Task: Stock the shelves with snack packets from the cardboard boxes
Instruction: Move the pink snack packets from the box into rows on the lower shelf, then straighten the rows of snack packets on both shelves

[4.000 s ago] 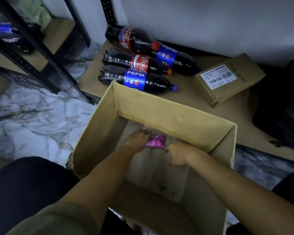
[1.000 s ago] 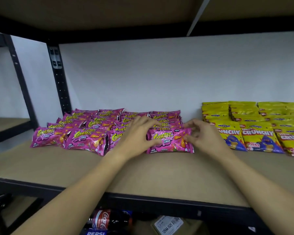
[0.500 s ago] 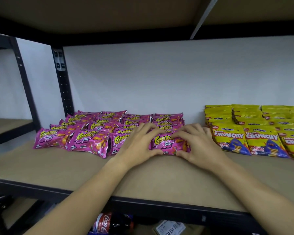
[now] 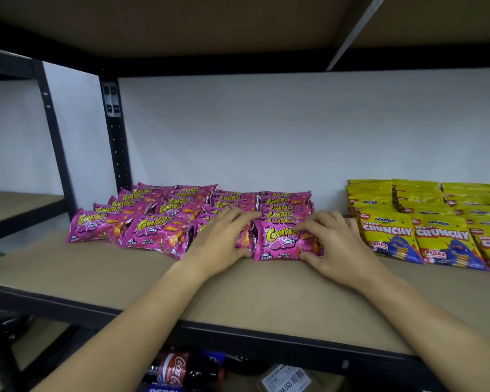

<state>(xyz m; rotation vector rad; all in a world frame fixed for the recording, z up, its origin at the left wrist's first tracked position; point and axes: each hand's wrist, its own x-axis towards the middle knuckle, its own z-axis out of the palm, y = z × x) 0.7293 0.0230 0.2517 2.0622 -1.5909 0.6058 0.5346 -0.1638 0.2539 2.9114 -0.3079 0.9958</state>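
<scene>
Where the pink Corntoz packets (image 4: 142, 222) lie in rows at the shelf (image 4: 252, 292) back-left, the left hand (image 4: 221, 241) rests flat on them, fingers loosely spread. Just beside it, front row's right end, the front packet (image 4: 280, 244) is pinched by the right hand (image 4: 337, 250) w/ fingertips on top & thumb at its lower edge. Yellow Crunchy packs (image 4: 436, 227) lie far right.

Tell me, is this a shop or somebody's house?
Probably a shop or its stockroom, not a house. Many identical pink Corntoz packets and yellow Crunchy packets lie in neat rows on a metal-framed shelf, with cola bottles on the shelf below. That much of one snack suggests goods for sale.
</scene>
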